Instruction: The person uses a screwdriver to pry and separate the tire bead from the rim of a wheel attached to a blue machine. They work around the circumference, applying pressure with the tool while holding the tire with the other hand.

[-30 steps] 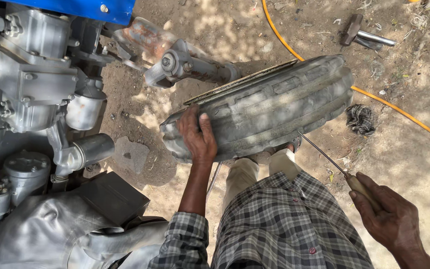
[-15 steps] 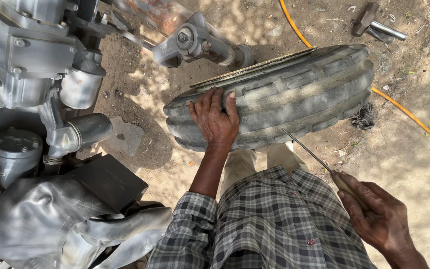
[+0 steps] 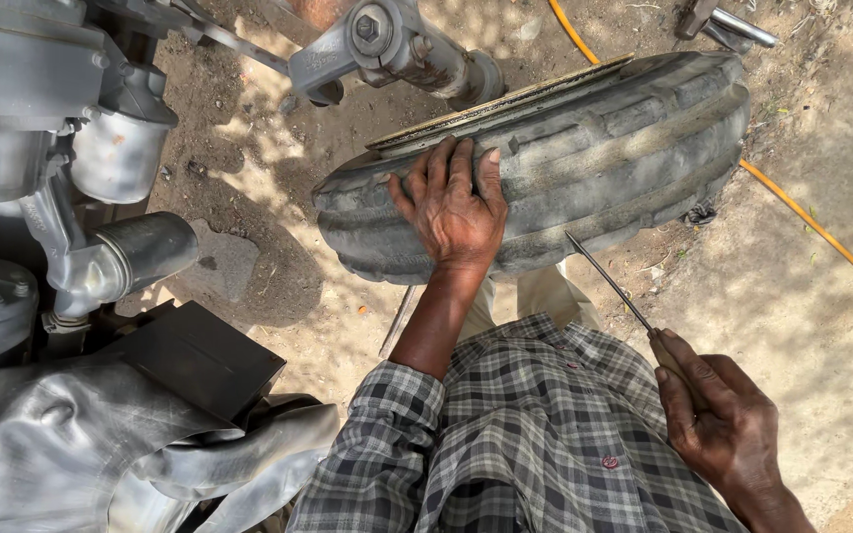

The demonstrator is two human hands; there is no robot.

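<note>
A worn ribbed grey tyre [image 3: 604,158] stands upright on the dirt in front of me, its metal rim edge showing along the top. My left hand [image 3: 454,205] lies flat on the tread, fingers spread over the top of the tyre. My right hand [image 3: 718,419] is closed around the wooden handle of a thin metal screwdriver [image 3: 606,281], whose shaft points up towards the lower side of the tyre, close to the tread. My checked shirt fills the lower middle of the view.
A grey tractor engine [image 3: 41,178] with pipes and a filter fills the left side. An axle hub [image 3: 387,44] sticks out above the tyre. A slack rubber inner tube [image 3: 101,444] lies at bottom left. An orange hose [image 3: 812,227] crosses the ground at right; metal tools [image 3: 728,20] lie at top right.
My left hand has slid up from the tyre's side onto the top of its tread. The right hand with the screwdriver has come closer to the tyre.
</note>
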